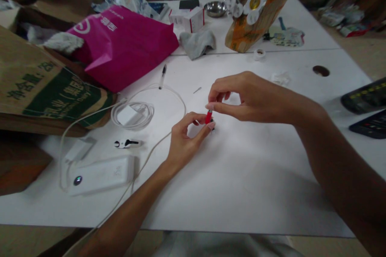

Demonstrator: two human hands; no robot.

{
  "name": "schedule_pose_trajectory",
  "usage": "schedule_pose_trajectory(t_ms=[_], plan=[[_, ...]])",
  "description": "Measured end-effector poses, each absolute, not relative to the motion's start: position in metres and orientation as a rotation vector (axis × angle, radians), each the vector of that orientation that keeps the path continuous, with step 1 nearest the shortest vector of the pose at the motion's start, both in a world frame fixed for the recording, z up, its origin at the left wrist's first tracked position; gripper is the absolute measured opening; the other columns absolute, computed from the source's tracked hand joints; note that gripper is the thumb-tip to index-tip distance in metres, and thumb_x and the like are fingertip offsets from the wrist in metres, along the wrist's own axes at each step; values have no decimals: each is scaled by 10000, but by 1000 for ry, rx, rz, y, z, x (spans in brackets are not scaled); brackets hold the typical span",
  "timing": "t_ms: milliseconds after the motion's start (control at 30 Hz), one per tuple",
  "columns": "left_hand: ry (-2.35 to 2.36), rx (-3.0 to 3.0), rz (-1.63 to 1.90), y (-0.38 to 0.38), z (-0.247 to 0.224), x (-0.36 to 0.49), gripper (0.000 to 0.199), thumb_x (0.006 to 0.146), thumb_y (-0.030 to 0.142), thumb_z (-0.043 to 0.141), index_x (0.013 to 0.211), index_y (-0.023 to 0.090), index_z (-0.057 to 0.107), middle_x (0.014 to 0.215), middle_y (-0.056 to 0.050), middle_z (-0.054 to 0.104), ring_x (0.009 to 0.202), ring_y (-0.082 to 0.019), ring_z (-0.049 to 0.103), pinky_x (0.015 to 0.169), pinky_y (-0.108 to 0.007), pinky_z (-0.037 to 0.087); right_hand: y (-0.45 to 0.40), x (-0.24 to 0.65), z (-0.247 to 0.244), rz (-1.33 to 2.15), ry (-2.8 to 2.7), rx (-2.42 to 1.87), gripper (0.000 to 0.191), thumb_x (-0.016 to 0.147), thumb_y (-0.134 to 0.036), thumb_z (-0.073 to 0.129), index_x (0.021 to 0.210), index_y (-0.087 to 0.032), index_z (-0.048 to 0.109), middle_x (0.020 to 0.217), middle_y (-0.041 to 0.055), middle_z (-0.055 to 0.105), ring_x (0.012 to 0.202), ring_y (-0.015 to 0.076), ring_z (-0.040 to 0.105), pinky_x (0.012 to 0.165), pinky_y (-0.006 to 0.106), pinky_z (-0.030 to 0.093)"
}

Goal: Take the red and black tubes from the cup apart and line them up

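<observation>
Near the middle of the white table (256, 180), a small red piece (208, 117) stands between my two hands. My right hand (241, 96) pinches its upper end from above, thumb and fingertips together. Just below, my left hand (188, 138) closes its thumb and fingers around the lower part, where a small dark and metallic bit shows beside the thumb tip. The fingertips hide most of this lower bit. A thin small metal piece (197, 90) lies on the table beyond my left hand.
A white power bank (102, 174), a coiled cable (147, 122) and a black-and-white tool (127, 143) lie left. Behind them are a pen (163, 77) and a magenta bag (126, 44). A grey cloth (197, 43) is at the back; a dark bottle (364, 96) lies right.
</observation>
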State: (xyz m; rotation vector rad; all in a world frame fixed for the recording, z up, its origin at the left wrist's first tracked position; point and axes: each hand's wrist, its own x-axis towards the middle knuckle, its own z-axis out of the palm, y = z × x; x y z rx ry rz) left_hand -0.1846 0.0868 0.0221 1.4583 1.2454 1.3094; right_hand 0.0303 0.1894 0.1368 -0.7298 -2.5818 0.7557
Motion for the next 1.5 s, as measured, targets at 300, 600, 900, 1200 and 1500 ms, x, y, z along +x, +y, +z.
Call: schedule_pose_trajectory(t_ms=[300, 600, 900, 1200, 1500], plan=[[1248, 1447, 1320, 86, 19, -184, 238, 951, 469, 974, 1043, 266, 893, 1005, -52, 842, 958, -241, 710, 948, -405, 531, 191, 33, 137, 752, -2639, -746, 128, 1057, -294, 737, 975, -230, 811, 888, 7, 803, 778, 180, 642, 763, 331, 386], [1242, 1437, 1300, 84, 18, -183, 184, 967, 425, 960, 1032, 264, 899, 1007, -51, 842, 965, -240, 712, 951, -405, 534, 194, 34, 136, 793, -2658, -734, 132, 1053, -288, 754, 945, -238, 810, 830, -11, 777, 746, 171, 618, 761, 331, 365], [1222, 1425, 1297, 83, 20, -183, 139, 973, 396, 952, 1039, 280, 911, 1006, -47, 850, 972, -246, 733, 958, -415, 563, 194, 35, 135, 799, -2641, -648, 170, 1070, -306, 753, 930, -251, 833, 812, -28, 780, 734, 160, 639, 747, 322, 391], [1231, 1420, 1278, 82, 22, -182, 123, 979, 387, 947, 1046, 285, 928, 1016, -46, 856, 966, -240, 739, 961, -404, 567, 191, 36, 135, 787, -2646, -687, 154, 1055, -274, 757, 942, -279, 862, 877, -33, 831, 788, 180, 705, 819, 344, 433], [1202, 1420, 1258, 82, 19, -184, 119, 1000, 365, 931, 1098, 298, 943, 1024, -43, 857, 972, -230, 740, 965, -394, 549, 192, 37, 136, 745, -2680, -678, 155, 1042, -218, 757, 935, -269, 857, 866, -40, 828, 798, 177, 717, 841, 336, 443]])
